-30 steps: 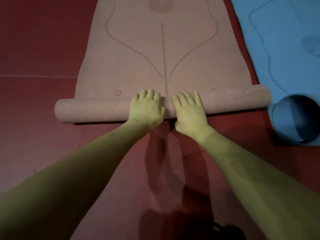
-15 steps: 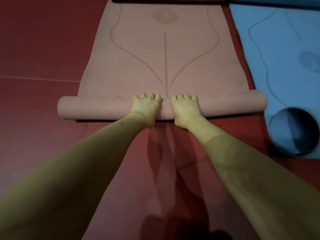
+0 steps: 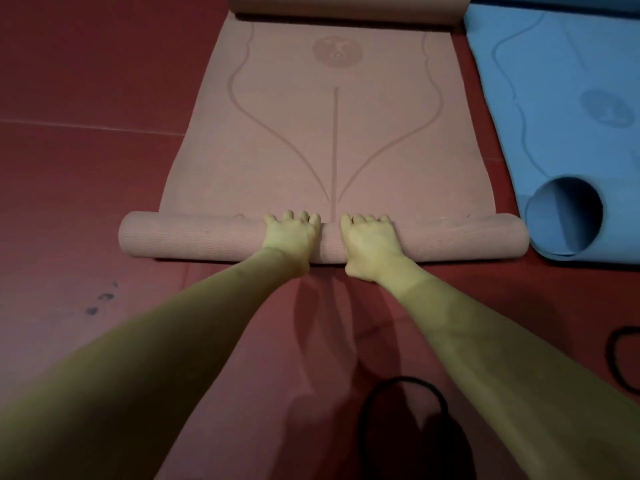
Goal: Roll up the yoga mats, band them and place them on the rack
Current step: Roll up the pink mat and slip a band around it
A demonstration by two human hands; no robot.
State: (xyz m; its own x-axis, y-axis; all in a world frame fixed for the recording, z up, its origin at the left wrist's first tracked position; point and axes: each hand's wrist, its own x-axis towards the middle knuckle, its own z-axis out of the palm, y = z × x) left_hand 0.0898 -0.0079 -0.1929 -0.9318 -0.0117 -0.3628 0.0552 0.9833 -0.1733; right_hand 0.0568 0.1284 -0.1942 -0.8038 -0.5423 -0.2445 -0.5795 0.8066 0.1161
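The half-rolled pink foam yoga mat (image 3: 322,133) is laid on the dark red floor (image 3: 86,81). Its roll is gripped mid-length by the left hand (image 3: 291,233) and right hand (image 3: 372,242), fingers curled over it. Right of the pink mat lies a blue foam mat (image 3: 561,98), partly curled.

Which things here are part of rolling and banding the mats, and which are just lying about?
Part of the job:
pink mat, half rolled
left hand and right hand, both pressing on its roll
blue mat, near end curled
black bands on the floor

Lying about:
red floor, with dark marks
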